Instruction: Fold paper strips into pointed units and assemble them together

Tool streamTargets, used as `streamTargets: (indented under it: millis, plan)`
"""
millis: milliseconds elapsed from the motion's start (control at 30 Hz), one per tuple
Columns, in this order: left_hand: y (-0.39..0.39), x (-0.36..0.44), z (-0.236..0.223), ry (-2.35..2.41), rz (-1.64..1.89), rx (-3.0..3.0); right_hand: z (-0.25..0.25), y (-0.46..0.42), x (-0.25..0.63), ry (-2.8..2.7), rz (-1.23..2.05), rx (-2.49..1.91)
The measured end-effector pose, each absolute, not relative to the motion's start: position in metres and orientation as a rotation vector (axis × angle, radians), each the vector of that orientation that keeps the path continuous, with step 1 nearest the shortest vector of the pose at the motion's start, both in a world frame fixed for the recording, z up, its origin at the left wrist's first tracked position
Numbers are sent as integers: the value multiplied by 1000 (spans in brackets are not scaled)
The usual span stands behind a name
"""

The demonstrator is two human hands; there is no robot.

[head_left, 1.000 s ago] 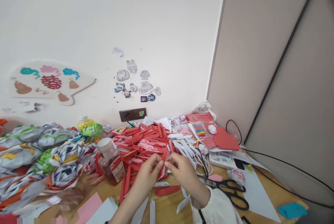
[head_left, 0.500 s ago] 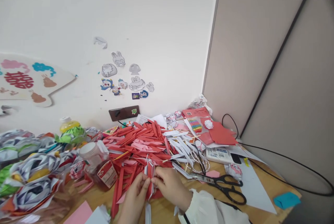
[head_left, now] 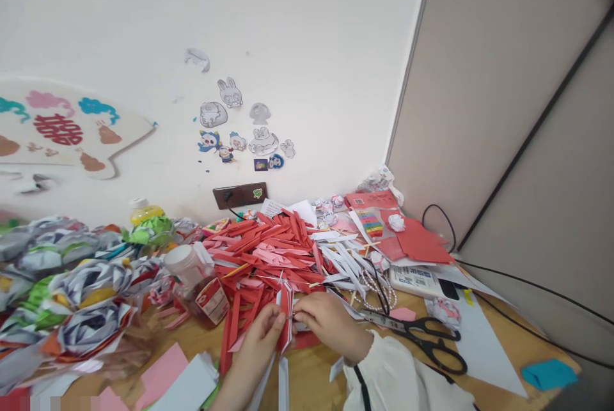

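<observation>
My left hand (head_left: 256, 347) and my right hand (head_left: 323, 325) meet over the wooden table (head_left: 311, 385), both pinching a folded red-and-white paper strip (head_left: 286, 315) that stands upright between their fingertips. Just behind the strip lies a big heap of folded red and pink paper strips (head_left: 268, 254). White folded strips (head_left: 343, 264) lie to the right of that heap. A cream sleeve covers my right forearm.
Black scissors (head_left: 426, 337) lie right of my hands beside a pearl string (head_left: 378, 289). A tipped plastic jar (head_left: 199, 283) lies to the left, beyond it crumpled printed paper flowers (head_left: 71, 283). Red sheets (head_left: 417, 241), black cables (head_left: 527, 289) and a teal paper (head_left: 549, 374) are on the right.
Both hands came down and nearer to me with the strip, then stayed pinched on it. The view shifted slightly between frames.
</observation>
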State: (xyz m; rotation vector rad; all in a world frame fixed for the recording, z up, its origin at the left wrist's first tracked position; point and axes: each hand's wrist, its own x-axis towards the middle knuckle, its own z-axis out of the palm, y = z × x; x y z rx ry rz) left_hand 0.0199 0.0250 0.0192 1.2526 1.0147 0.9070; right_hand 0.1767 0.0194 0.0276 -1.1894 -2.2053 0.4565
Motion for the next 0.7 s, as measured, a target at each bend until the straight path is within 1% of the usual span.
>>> streamTargets:
  millis: [200,367,567,700]
  plan:
    - [28,15,8,1010,1013,1431,26,19,176,-2220,390,-1240]
    - [24,15,15,1045,1003,1478,26,16,173,-2230,321,-1257]
    - [17,17,23,1025,942,1453,25,16,178,-2210,396,-1160]
    - [14,19,30,958,903,1334,34,20,185,-2260,428,-1059]
